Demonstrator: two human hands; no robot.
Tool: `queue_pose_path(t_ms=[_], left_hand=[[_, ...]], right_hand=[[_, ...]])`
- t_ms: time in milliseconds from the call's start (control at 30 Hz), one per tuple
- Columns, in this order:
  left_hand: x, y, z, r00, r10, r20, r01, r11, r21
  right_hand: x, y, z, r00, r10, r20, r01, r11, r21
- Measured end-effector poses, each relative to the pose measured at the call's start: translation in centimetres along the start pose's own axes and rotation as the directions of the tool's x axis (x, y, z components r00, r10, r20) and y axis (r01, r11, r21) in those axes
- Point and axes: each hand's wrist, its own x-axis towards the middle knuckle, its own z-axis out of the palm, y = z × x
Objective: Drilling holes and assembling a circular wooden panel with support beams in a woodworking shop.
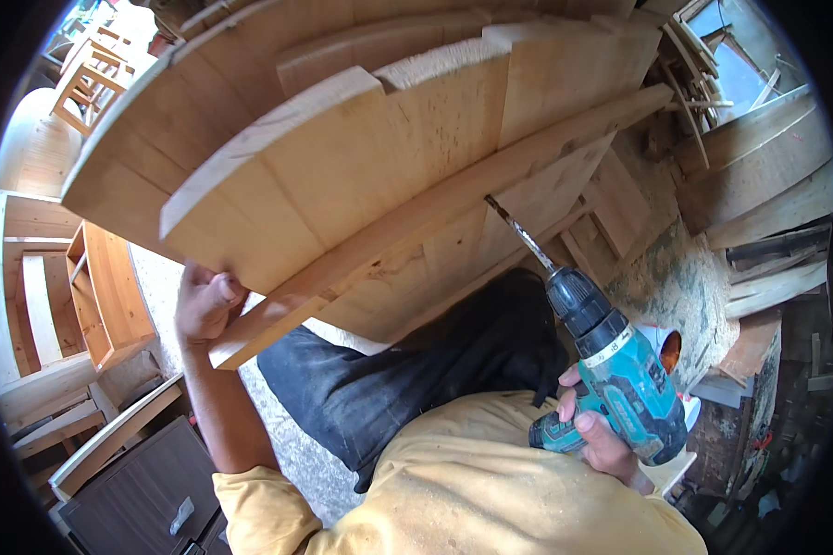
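The left hand [211, 303] is gripping the grainy, curved wooden panel [342, 176] above the lap [416, 361], fingers apparently curling behind; stiff and likely heavy, it is inviting a hold along its batten [435, 220]. The right hand [606, 442] is clasping the hard-cased drill [631, 379], its fluted bit [520, 233] facing the batten.

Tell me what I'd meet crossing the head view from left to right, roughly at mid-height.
Orange-brown wooden piece → left hand → dark trousers → teal-and-black drill → pale wooden board at the far right.
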Motion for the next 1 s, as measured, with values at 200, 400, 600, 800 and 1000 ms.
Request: queue_pose_path(t_ms=[200,400,600,800,1000], left_hand=[[2.1,5.7,-1.8,0.972,-0.234,-0.007,0.217,0.893,0.394],[2.3,0.6,-10.3,0.984,-0.038,0.175,0.005,0.982,0.186],[2.8,0.1,-1.6,0.967,0.254,0.002,-0.244,0.932,-0.268],[0.1,0.7,-2.9,0.978,0.166,0.126,-0.113,0.930,-0.349],[-1.0,1.5,-4.8,0.960,0.084,0.269,0.038,0.908,-0.417]], right_hand=[[0.4,0.2,-0.8,0.991,-0.069,0.113,0.076,0.995,-0.060],[0.7,0.8,-1.0,0.989,-0.060,0.136,0.069,0.996,-0.058],[-0.4,3.9,-2.2,0.987,-0.029,0.157,0.043,0.995,-0.089],[-0.8,4.3,-1.5,0.996,-0.074,0.059,0.075,0.997,-0.011],[-1.0,3.6,-0.2,0.990,-0.132,-0.051,0.136,0.988,0.077]])
